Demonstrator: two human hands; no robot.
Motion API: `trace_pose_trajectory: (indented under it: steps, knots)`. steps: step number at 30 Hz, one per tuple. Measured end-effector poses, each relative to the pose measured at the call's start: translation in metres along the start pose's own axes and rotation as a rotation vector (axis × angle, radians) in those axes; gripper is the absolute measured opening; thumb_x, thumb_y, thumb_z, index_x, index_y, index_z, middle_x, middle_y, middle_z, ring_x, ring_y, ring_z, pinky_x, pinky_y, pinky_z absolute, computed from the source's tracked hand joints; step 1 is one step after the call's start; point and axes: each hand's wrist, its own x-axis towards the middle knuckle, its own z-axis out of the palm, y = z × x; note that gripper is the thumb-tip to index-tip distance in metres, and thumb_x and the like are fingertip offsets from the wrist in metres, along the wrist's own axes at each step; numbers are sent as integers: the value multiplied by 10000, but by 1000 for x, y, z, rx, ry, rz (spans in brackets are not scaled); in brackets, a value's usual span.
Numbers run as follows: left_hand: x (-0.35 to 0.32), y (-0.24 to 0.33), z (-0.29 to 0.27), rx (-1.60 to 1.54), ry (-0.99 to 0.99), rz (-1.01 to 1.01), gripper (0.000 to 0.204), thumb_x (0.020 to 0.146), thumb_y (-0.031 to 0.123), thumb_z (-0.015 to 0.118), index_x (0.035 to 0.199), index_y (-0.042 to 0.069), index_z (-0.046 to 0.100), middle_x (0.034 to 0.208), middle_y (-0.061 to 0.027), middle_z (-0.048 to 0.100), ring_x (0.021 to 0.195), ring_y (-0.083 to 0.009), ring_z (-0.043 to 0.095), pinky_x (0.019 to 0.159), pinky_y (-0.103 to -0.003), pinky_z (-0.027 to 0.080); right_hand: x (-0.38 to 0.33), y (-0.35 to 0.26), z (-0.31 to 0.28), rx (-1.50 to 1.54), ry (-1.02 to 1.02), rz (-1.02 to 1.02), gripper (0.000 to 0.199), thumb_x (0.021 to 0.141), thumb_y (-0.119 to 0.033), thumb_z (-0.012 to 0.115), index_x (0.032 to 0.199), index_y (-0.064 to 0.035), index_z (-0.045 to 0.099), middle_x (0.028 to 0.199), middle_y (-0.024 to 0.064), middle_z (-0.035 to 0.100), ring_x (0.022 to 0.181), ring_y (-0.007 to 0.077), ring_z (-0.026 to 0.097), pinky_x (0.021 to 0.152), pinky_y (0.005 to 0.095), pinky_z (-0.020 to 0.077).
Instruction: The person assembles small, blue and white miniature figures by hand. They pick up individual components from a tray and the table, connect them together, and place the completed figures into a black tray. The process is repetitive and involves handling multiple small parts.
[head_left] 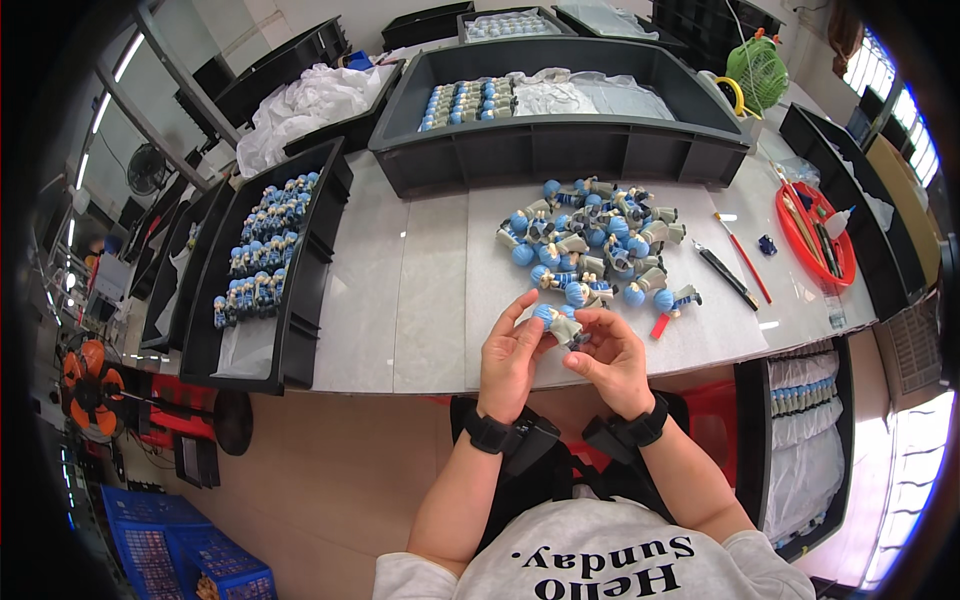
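At left, rows of blue-haired figurines (262, 255) are being held in a black tray (317, 265) on the tabletop (430, 310). Toward the middle, further rows are being carried by a larger black tray (560, 157) along the back. In front, one figurine (562, 326) is being gripped by the left hand (510, 362), thumb and fingers closed near its head; it is being kept just above the front edge, tilted, feet toward lower right. Its lower end is being met by the half-curled right hand (616, 368); whether firmly, cannot be told. Judgement: the piece is best being steadied at the head with light fingertip pressure, the lower end being left visible and thin parts not being squeezed. Behind, a loose pile (600, 235) is being supported by the tabletop; knocks are best being avoided. Further right, a black pen (726, 277), a red brush (750, 266) and a red basket (850, 262) are being left untouched.
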Motion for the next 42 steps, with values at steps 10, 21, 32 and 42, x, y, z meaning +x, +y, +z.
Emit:
trace_pose_trajectory:
  steps: [10, 21, 32, 42]
  knots:
    - [-2, 1, -2, 109, 43, -25, 306, 905, 157, 448, 1173, 12, 474, 995, -55, 576, 878, -106, 554, 772, -247, 456, -1, 0, 3, 60, -24, 24, 400, 722, 40, 647, 1088, 26, 485, 969, 70, 518, 869, 121, 532, 782, 250, 469]
    - [-6, -6, -9, 101, 44, 116, 303, 875, 83, 477, 1167, 12, 440, 1127, -174, 508, 1002, -220, 505, 888, -348, 400, -1, 7, 1, -210, -17, 30, 347, 765, -99, 652, 1071, -3, 518, 961, 64, 576, 869, 105, 542, 750, 250, 466]
    - [-5, -6, -2, 262, 77, 61, 308, 861, 131, 508, 1115, -23, 429, 1002, -150, 534, 901, -237, 520, 811, -335, 420, -32, -88, -73, -374, 157, -305, 256, 761, -99, 571, 1000, -8, 561, 904, 64, 600, 787, 117, 556, 665, 250, 467]
    - [-4, -7, 9, 418, 110, 104, 204, 844, 93, 516, 1006, -30, 498, 920, -134, 556, 842, -223, 524, 761, -317, 427, -199, -217, -260, -1126, 848, 121, 308, 703, -55, 585, 996, 33, 546, 788, 54, 588, 749, 76, 555, 629, 194, 470]
